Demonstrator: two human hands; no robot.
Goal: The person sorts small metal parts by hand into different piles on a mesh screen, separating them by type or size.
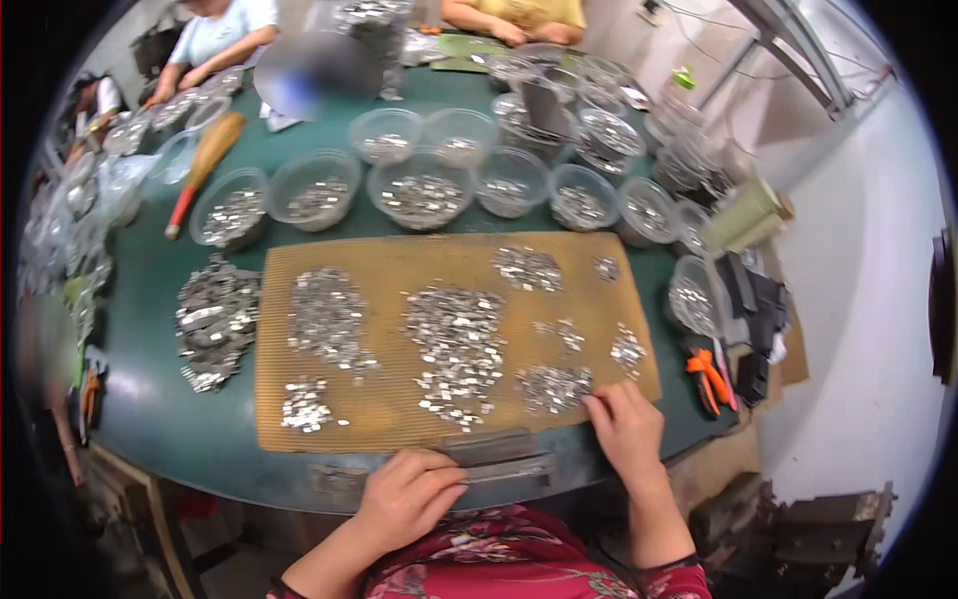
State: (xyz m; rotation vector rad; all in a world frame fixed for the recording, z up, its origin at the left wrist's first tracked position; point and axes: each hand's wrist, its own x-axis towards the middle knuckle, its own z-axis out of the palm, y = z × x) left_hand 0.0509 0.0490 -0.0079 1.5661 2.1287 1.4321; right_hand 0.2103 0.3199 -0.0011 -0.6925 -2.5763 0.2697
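Note:
My left hand (411, 489) is closed at the near table edge, thumb and fingers pressed to the left end of a grey metal bar (511, 470). Just beyond that bar lies a flat dark metal strip (489, 446). My right hand (629, 429) has its fingertips pinched at the right side of a pile of small shiny metal pieces (551, 389); whatever is between them is too small to make out. A ribbed tan mat (384, 399) lies under this pile and several others, the largest a middle heap (454, 339).
Clear plastic bowls (421, 190) of metal pieces stand in rows beyond the mat. A dark heap of metal strips (215, 319) lies left, with a red-handled brush (205, 170) behind. Orange-handled pliers (709, 381) lie right. Two people (519, 20) work across the table.

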